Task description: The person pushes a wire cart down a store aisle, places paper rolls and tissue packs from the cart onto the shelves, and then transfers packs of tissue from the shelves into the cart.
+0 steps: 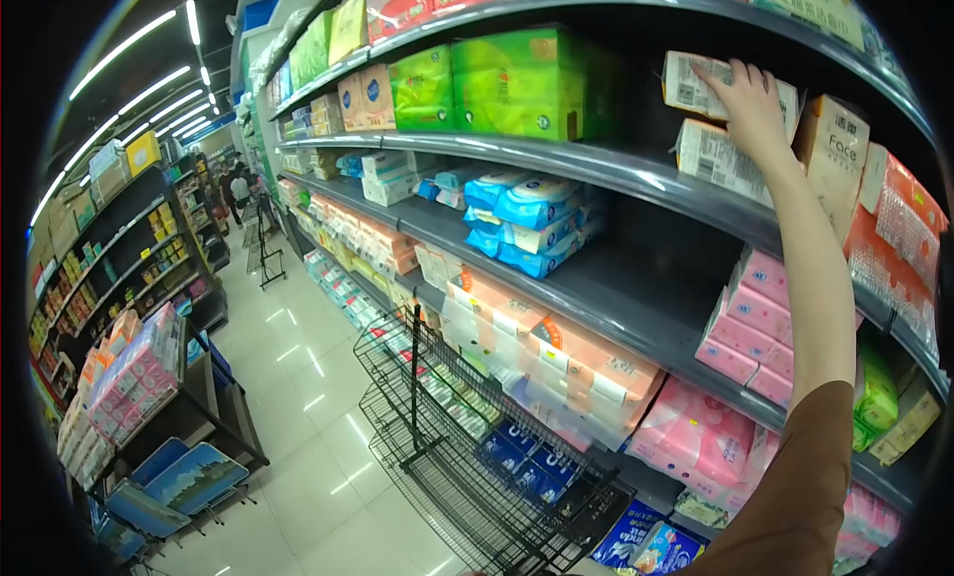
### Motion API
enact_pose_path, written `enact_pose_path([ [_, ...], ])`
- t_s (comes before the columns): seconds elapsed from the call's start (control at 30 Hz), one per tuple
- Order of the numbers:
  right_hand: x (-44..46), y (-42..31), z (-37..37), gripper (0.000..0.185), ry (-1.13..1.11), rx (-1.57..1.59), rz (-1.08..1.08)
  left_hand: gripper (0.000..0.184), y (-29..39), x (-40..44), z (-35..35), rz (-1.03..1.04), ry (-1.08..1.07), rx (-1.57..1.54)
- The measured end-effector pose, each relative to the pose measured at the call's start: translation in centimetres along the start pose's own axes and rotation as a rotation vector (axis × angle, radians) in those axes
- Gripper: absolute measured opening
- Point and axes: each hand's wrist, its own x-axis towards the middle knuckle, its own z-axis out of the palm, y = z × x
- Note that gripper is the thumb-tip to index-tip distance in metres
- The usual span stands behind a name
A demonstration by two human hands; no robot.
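Note:
My right hand (750, 109) reaches up to the upper shelf, its fingers over the top of a white tissue pack (688, 82) and its thumb on the printed front. This pack lies on a second white tissue pack (722, 157) with a barcode label, at the shelf's front edge. Just right of my hand stands a tan pack marked "Face" (837, 144), and beyond it are orange packs (899, 243). Below my forearm, pink tissue packs (760, 318) are stacked on the middle shelf. My left hand is out of view.
A black wire shopping cart (437, 427) stands close by, along the shelves. Green packs (517, 84) and blue wipes packs (527, 218) sit to the left. Across the tiled aisle (298, 397) is a display stand with pink packs (139, 377). People (238, 186) are far down the aisle.

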Motion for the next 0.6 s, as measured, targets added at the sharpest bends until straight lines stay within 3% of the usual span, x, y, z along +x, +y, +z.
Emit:
enact_pose_path([
  [0.03, -0.8, 0.0, 0.7, 0.082, 0.146, 0.037, -0.061, 0.031, 0.2, 0.7, -0.5, -0.002, -0.031, 0.038],
  [0.07, -1.6, -0.1, -0.4, 0.08, 0.129, 0.059, -0.066, 0.028, 2.0, 1.2, -1.6, 0.168, 0.03, 0.059],
  [0.2, -5.3, -0.3, -6.5, 0.087, 0.308, 0.174, -0.102, 0.032, 7.6, 2.9, -4.5, 0.007, -0.056, 0.102],
  [0.3, -10.7, -2.2, -11.0, 0.098, 0.336, 0.2, -0.1, 0.025, 9.4, 3.9, -5.5, 0.214, 0.022, 0.042],
  [0.43, -18.0, -6.5, -17.9, 0.059, 0.344, 0.278, -0.31, 0.025, 15.5, 5.8, -10.0, 0.515, -0.142, -0.054],
  [0.5, -21.7, -8.8, -20.7, 0.041, 0.298, 0.333, -0.481, 0.037, 17.3, 6.8, -12.8, 0.418, -0.419, -0.142],
  [0.53, -23.6, -9.1, -20.8, 0.032, 0.221, 0.421, -0.644, 0.043, 17.6, 7.3, -13.5, 0.414, -0.479, -0.363],
  [0.57, -26.2, -10.7, -23.2, 0.028, 0.039, 0.528, -0.6, 0.049, 18.4, 7.4, -14.2, 0.406, -0.541, -0.582],
  [0.6, -27.4, -12.8, -24.8, 0.027, 0.046, 0.562, -0.626, 0.056, 19.3, 7.8, -15.1, 0.397, -0.601, -0.794],
])
